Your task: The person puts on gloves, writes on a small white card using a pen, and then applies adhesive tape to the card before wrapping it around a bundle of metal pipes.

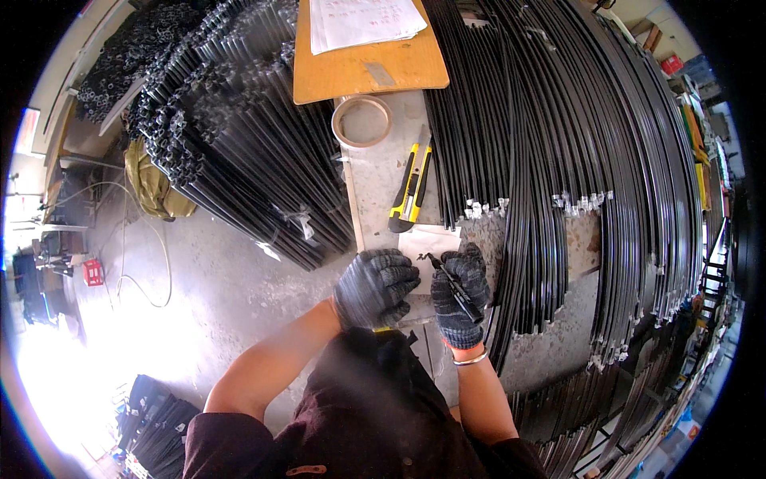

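A small white slip of paper (425, 241) lies on the bench's near end, with dark handwriting on it. My right hand (461, 291), in a dark grey knit glove, grips a black marker pen (456, 289) whose tip is at the writing. At the slip's left edge rests my left hand (377, 286), gloved the same way, its fingers stretched toward the paper and holding nothing I can see. Just beyond the paper lies a yellow and black box cutter (411, 188), its blade end pointing away from me. Farther back is a roll of tape (362, 121).
An orange-brown wooden board (371, 73) carrying white papers (363, 24) sits at the far end. Bundled black rods (263, 144) fan out on the left. Long black strips (550, 144) cover the right side. A red box (93, 272) stands on the floor at left.
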Tool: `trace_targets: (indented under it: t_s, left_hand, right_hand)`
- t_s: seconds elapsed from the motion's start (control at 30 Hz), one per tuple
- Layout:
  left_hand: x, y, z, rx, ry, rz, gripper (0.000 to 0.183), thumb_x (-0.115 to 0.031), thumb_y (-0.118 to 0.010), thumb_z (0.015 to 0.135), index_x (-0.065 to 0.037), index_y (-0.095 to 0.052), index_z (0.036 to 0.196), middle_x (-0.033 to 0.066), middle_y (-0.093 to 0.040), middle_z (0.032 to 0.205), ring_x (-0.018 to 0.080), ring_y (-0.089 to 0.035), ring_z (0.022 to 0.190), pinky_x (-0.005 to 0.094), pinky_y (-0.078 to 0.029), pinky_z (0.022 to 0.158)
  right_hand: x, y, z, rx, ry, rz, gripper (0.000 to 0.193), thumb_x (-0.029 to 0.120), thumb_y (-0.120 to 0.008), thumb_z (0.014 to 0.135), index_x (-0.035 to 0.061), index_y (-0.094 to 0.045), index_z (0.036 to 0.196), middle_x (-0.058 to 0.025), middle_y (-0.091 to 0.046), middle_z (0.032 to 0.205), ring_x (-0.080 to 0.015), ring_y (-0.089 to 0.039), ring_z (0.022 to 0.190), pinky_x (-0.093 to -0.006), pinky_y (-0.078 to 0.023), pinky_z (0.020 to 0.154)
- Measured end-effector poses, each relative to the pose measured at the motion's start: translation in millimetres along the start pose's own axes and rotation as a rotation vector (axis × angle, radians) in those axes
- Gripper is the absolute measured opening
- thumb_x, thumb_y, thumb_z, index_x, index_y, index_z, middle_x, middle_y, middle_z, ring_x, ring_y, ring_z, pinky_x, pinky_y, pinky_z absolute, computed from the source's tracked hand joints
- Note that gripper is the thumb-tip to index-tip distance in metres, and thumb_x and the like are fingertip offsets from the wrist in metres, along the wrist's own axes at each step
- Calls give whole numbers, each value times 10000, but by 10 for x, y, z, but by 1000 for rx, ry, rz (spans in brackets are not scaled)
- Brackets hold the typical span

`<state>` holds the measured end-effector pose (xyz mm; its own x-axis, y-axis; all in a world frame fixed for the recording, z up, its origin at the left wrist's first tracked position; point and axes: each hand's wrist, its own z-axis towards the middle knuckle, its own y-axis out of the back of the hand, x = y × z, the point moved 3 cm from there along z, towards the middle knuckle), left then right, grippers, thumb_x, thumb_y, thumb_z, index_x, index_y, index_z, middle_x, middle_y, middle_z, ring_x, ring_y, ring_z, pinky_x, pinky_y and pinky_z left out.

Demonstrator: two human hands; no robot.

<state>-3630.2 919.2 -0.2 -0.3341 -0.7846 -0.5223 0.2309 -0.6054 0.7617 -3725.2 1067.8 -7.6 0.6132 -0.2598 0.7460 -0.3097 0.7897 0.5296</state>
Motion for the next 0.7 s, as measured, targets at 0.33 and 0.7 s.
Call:
trace_targets:
  t_s: [0.33, 0.7]
  left_hand:
    - [21, -42, -86, 2, 36, 20, 424, -254, -675, 616, -59, -634, 990, 105, -628, 1061, 321, -597, 1001, 469, -471, 891]
    - [3, -56, -128, -40, 59, -17, 389, -219, -664, 654, -46, -555, 985, 120, -623, 1107, 363, -587, 1015, 502, -455, 901]
  right_hand:
    - [71, 61, -304, -11, -617, 758, 443, -9, -523, 878, 5, -405, 1305, -117, -622, 1008, -174, -608, 908, -286, -520, 794]
    - [70, -9, -390, 154, -217, 108, 179, 102, -676, 719, 99, -577, 867, -97, -641, 893, -264, -622, 879, -486, -388, 1012]
